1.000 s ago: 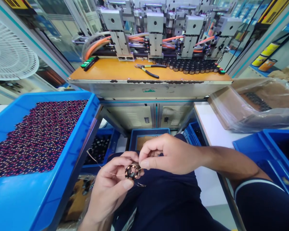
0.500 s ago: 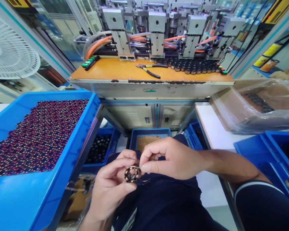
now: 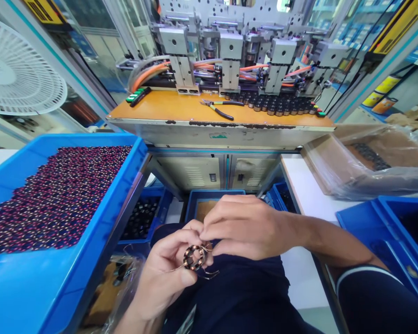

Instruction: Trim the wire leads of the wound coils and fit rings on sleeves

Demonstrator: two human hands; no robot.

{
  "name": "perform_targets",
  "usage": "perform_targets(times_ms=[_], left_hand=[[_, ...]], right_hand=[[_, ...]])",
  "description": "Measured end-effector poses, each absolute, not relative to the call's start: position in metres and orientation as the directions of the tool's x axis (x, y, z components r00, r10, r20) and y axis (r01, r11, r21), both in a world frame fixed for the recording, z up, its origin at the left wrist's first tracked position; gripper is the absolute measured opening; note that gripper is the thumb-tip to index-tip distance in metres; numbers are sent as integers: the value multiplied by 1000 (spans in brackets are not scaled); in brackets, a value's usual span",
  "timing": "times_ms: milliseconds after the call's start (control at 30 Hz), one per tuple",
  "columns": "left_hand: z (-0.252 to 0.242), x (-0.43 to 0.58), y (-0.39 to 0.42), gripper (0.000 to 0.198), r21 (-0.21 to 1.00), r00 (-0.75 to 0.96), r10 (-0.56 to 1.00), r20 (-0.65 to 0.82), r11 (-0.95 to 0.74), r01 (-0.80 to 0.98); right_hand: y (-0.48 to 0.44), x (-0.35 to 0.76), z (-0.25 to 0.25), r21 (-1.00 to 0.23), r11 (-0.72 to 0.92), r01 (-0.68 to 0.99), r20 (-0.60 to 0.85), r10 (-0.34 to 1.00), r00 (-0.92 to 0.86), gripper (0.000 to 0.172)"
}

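Observation:
My left hand [image 3: 163, 273] pinches a small round wound coil part [image 3: 193, 258] with copper windings between thumb and fingers, low in the middle over my lap. My right hand [image 3: 244, 226] is closed just to its right, fingertips pinching thin copper wire ends [image 3: 209, 273] that stick out of the coil. The two hands touch at the coil. A large blue bin [image 3: 38, 287] full of the same dark, pink-flecked coils [image 3: 55, 199] lies at my left.
Ahead stands an orange-topped bench [image 3: 181, 109] with pliers [image 3: 218, 106], a row of dark coils [image 3: 278, 103] and a winding machine [image 3: 230, 46]. A fan [image 3: 17, 79] at left. Blue bins [image 3: 390, 232] and a plastic-wrapped box [image 3: 369, 157] on the white table at right; more bins under the bench.
The coil has turned a little in my left hand and my right fingers have closed in lower over its wire ends. The view shifted slightly down.

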State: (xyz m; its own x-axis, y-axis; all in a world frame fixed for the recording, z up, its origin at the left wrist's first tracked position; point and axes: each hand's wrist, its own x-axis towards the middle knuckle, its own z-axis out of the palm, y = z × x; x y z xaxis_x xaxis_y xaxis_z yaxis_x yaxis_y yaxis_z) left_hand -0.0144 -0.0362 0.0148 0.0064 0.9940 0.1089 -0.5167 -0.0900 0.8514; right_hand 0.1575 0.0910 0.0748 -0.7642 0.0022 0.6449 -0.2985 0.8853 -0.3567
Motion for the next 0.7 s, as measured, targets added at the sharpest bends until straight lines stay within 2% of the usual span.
perform_targets(times_ms=[200, 433, 500, 633, 700], left_hand=[[16, -15, -41, 30, 830, 68, 997, 29, 14, -557], [21, -13, -35, 27, 875, -11, 996, 88, -83, -478], [18, -15, -35, 27, 887, -30, 991, 133, -132, -443], [11, -17, -37, 32, 918, -92, 973, 213, -232, -323], [10, -18, -38, 37, 932, -149, 960, 236, -267, -245]], right_hand=[[87, 150, 71, -295, 885, -359, 702, -55, -710, 13], [86, 149, 65, -267, 893, -361, 767, -29, -640, 14], [81, 148, 62, -305, 887, -346, 776, 21, -630, 12], [70, 144, 52, -457, 840, -293, 778, 218, -589, 14], [67, 141, 45, -480, 835, -269, 782, 267, -564, 16]])
